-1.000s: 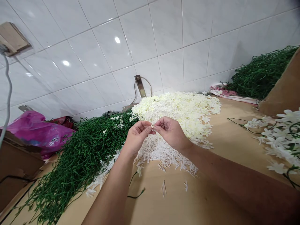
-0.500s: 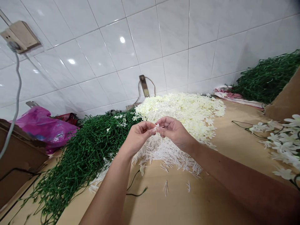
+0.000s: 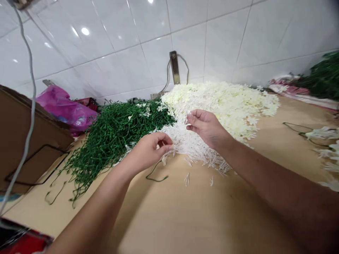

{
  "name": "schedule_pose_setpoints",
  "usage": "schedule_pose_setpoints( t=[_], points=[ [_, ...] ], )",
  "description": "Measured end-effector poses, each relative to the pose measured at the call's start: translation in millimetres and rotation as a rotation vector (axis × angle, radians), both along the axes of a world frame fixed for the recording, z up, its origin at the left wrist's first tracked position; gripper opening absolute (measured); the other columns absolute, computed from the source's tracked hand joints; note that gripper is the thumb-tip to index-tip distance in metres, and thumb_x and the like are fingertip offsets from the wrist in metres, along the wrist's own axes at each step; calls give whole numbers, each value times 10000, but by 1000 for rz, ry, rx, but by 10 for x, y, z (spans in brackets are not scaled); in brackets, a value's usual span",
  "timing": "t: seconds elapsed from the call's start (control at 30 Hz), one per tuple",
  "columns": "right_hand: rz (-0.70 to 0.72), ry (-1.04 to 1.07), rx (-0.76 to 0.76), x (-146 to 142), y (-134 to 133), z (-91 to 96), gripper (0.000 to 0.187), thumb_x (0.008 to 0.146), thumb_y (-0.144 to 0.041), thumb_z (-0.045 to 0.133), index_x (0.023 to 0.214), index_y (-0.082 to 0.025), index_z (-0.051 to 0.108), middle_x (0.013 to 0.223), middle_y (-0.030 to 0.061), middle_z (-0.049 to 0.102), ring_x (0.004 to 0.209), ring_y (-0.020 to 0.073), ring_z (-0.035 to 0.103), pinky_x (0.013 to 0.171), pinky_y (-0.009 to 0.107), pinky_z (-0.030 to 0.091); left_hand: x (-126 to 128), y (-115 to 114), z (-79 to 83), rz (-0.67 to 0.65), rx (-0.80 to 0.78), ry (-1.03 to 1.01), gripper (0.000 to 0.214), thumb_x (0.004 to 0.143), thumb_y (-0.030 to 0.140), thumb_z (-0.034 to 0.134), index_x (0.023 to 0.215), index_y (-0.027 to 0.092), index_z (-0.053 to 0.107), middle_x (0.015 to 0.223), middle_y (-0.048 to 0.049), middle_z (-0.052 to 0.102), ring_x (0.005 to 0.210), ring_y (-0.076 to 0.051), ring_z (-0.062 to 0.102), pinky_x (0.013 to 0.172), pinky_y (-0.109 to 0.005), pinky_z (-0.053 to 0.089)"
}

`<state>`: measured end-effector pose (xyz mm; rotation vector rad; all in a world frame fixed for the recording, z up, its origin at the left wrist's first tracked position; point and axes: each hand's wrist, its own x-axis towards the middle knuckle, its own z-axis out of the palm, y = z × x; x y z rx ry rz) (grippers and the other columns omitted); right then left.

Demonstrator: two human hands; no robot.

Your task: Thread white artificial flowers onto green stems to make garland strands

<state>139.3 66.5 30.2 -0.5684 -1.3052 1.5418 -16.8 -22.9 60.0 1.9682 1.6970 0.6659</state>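
Note:
My left hand [image 3: 152, 151] is low at the near left edge of a heap of thin white plastic pieces [image 3: 194, 141]. Its thumb and index finger curl towards each other, and whatever is between their tips is too small to make out. Higher and further right, my right hand [image 3: 208, 127] hovers over the heap with its fingertips pinched together. A tiny pale bit seems to show at those tips, but its kind is unclear. Just below my left fingers lies a green stem [image 3: 156, 180] with one pale flower at its end. Behind my right hand spread many cream artificial flower heads [image 3: 225, 98].
Green plastic stems [image 3: 113, 130] are piled on the left, beside a pink plastic bag [image 3: 66, 109] and a cardboard box [image 3: 29, 137]. A grey cable [image 3: 31, 77] hangs at left. White flowers on stems [image 3: 325, 133] lie at the right edge. A tiled wall [image 3: 227, 38] closes the back.
My hands, together on a small white piece before, have moved apart: the left down to the near heap edge, the right slightly to the right. The view has tilted downward.

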Motion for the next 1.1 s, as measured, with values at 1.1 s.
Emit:
schedule_pose_setpoints(
  t=[1.1],
  points=[
    [494, 30, -291, -185, -201, -292, 162, 622, -208, 668, 663, -136, 529, 617, -23, 504, 604, 68, 484, 616, 221, 382, -307, -142, -537, 191, -224, -929, 240, 595, 318, 674, 608, 116, 545, 574, 16, 535, 560, -56, 447, 542, -170, 320]
  ],
)
